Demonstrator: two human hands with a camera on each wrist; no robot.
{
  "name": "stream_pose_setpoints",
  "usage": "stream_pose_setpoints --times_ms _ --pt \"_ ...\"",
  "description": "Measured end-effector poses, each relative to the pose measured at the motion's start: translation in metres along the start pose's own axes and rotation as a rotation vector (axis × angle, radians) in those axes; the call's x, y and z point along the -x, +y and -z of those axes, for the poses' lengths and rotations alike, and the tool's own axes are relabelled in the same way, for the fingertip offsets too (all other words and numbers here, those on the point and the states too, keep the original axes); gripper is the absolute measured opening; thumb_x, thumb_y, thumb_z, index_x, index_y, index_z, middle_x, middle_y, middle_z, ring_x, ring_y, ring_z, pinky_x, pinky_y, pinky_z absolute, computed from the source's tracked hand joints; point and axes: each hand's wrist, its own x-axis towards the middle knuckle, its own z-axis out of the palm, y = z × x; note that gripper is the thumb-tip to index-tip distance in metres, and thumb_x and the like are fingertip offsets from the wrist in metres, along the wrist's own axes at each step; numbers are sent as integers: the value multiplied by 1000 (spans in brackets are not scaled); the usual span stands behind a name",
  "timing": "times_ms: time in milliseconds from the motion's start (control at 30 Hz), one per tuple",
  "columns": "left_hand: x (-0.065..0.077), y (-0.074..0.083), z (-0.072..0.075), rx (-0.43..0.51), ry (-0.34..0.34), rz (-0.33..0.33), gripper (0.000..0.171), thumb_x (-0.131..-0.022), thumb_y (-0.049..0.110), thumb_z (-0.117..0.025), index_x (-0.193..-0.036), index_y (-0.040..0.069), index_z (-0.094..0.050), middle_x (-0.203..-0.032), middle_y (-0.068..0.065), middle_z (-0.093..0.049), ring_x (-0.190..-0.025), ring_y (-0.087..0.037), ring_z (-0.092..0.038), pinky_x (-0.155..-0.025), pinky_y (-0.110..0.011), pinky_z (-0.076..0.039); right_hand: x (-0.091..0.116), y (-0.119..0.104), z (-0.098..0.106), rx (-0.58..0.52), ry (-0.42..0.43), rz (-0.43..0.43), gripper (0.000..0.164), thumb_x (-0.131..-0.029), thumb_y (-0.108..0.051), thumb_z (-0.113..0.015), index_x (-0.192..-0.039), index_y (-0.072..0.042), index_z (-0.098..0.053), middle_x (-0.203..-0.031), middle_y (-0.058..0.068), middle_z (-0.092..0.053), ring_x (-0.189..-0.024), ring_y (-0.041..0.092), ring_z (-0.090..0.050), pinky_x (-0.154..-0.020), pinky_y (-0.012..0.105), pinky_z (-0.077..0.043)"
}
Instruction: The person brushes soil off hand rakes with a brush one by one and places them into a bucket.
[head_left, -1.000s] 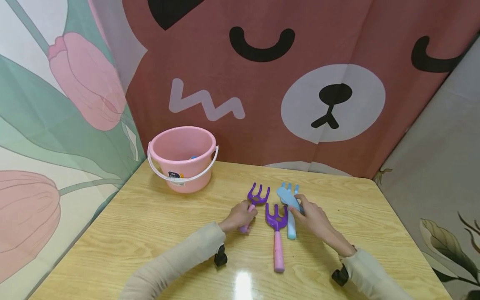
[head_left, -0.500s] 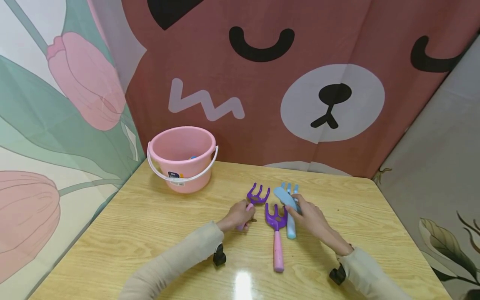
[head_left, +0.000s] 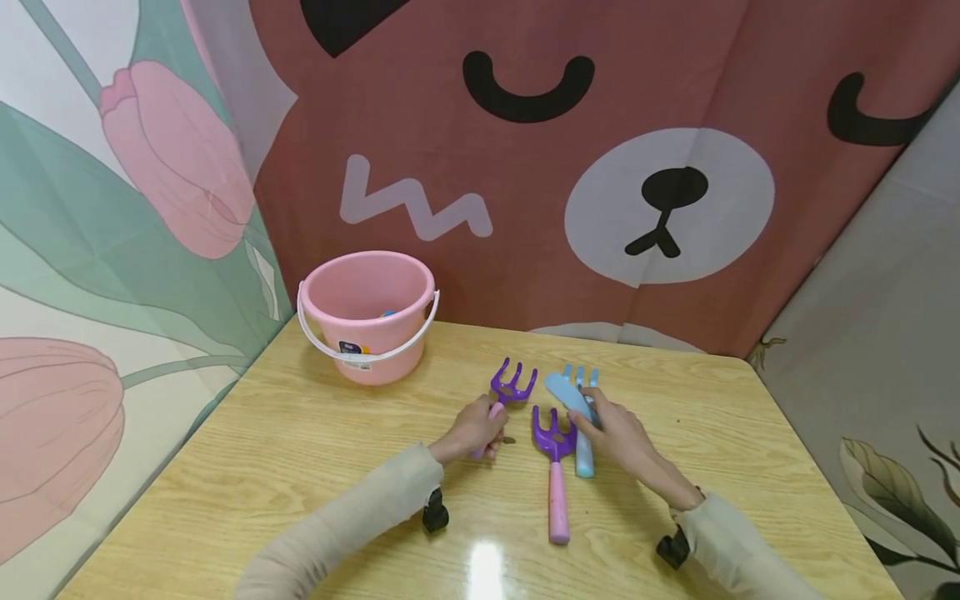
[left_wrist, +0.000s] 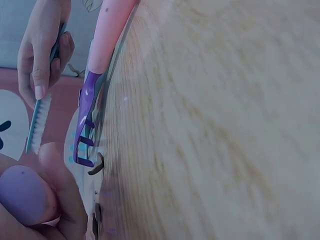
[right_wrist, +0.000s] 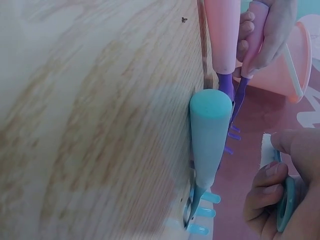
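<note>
My left hand (head_left: pixel 477 427) grips the pink handle of a toy hand fork (head_left: pixel 513 388) with purple tines, raised a little off the table. In the right hand (head_left: pixel 621 432) is a light blue brush (head_left: pixel 567 394); its white bristles (left_wrist: pixel 42 122) face down in the left wrist view. Right under the brush lies a blue toy hand fork (head_left: pixel 584 457), tines toward the back wall. A second purple toy hand fork (head_left: pixel 558 500) with a pink handle rests between the hands, its head overlapping the blue fork's handle. A small brown crumb (head_left: pixel 509 440) lies beside my left fingers.
A pink bucket (head_left: pixel 367 333) with a white handle stands at the back left, something blue (head_left: pixel 387 314) inside it. The wooden table (head_left: pixel 300 442) ends at a bear-print cloth (head_left: pixel 510 183) behind and flowered cloth on the left.
The left hand has shifted slightly left and up with its fork, uncovering the brown crumb. The brush has moved a little to the left in the right hand. The forks on the table stayed put.
</note>
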Motion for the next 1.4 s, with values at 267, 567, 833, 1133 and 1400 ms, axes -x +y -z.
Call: stream_pose_setpoints --times_ms 267,567,833,1133,1400 --pt "0 -2 4 -41 11 -35 19 -100 11 -54 -111 -4 -50 -69 -14 -60 -43 -12 -48 -37 -21 -43 -4 0 -2 13 -3 3 48 -99 -27 -63 -135 1 -49 -90 14 -68 -69 18 -60 -51 32 -44" --pt "1 -2 5 -47 29 -9 24 -98 12 -56 -114 -4 -50 -71 -14 -63 -43 -11 -47 -36 -21 -44 -7 -5 -1 11 -4 12 48 -98 -26 -64 -134 3 -50 -77 4 -61 -58 11 -49 -47 28 -37" --pt "6 -4 7 -27 -6 -9 20 -97 14 -56 -107 -1 -47 -69 -11 -61 -42 -11 -48 -36 -22 -45 -10 -9 -3 3 -29 35 48 -98 -28 -63 -137 -1 -50 -60 -5 -41 -51 8 -37 -45 26 -29" --pt "10 -3 10 -45 -26 -41 20 -97 14 -53 -109 -2 -49 -59 -10 -55 -38 -11 -44 -35 -21 -42 -14 -14 -6 5 -42 93 48 -98 -30 -64 -138 -5 -52 -52 -10 -36 -42 3 -29 -41 23 -28" --pt "13 -6 11 -82 -10 -52 23 -100 19 -53 -110 -1 -56 -60 -11 -56 -40 -12 -45 -35 -22 -42 -17 -17 -9 -37 -74 59 49 -98 -30 -64 -139 -9 -50 -53 -8 -44 -40 4 -37 -40 24 -32"
